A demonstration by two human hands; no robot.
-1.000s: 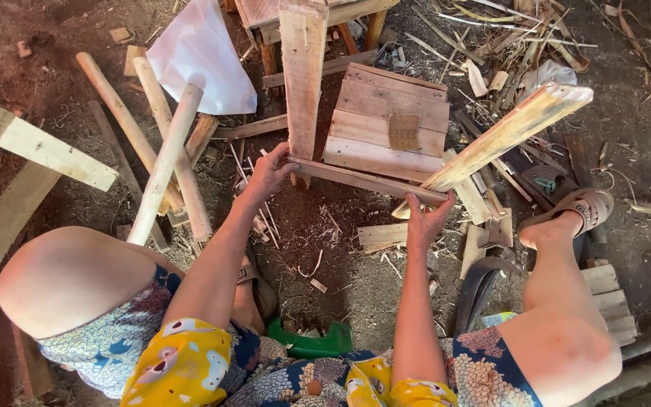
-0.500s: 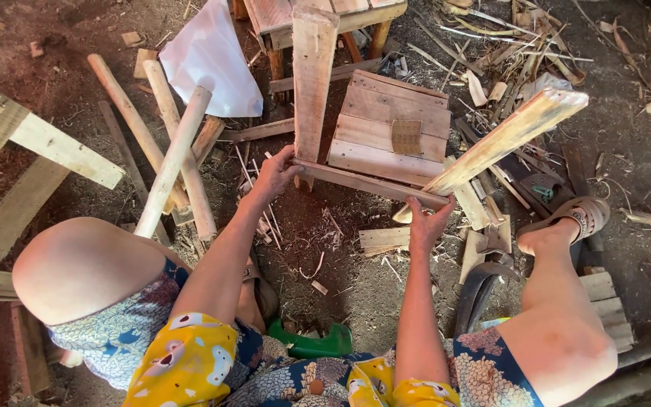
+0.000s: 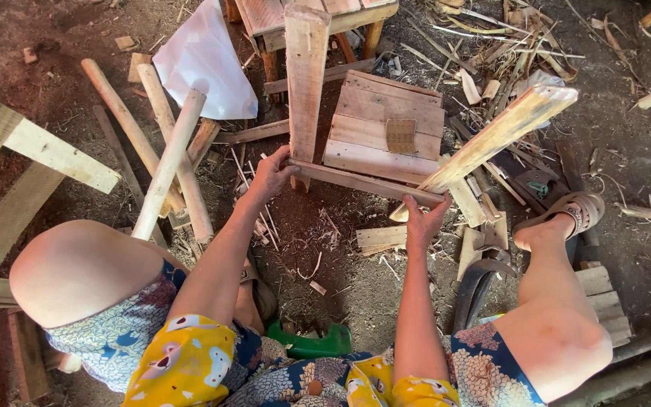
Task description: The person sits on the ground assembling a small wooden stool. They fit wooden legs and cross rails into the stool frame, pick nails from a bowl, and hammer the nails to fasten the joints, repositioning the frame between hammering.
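Note:
A small wooden frame [image 3: 374,136] made of pale slats stands on the dirt in front of me, with two legs sticking up toward the camera. My left hand [image 3: 271,175] grips its left corner, where the upright plank [image 3: 305,79] meets the thin crossbar [image 3: 363,182]. At the right end of that crossbar my right hand [image 3: 422,220] holds on just below the slanted right leg [image 3: 502,134]. A square of sandpaper [image 3: 400,136] lies on the slatted top.
Round poles [image 3: 161,162] and planks [image 3: 35,147] lie to the left, with a white sheet [image 3: 205,60] behind them. Another wooden stool [image 3: 295,15] stands farther back. Offcuts and shavings litter the ground on the right by my sandalled foot [image 3: 563,218]. A green stool [image 3: 314,345] is under me.
Both hands keep the same grip on the frame. The view has shifted slightly; the frame and hands barely move.

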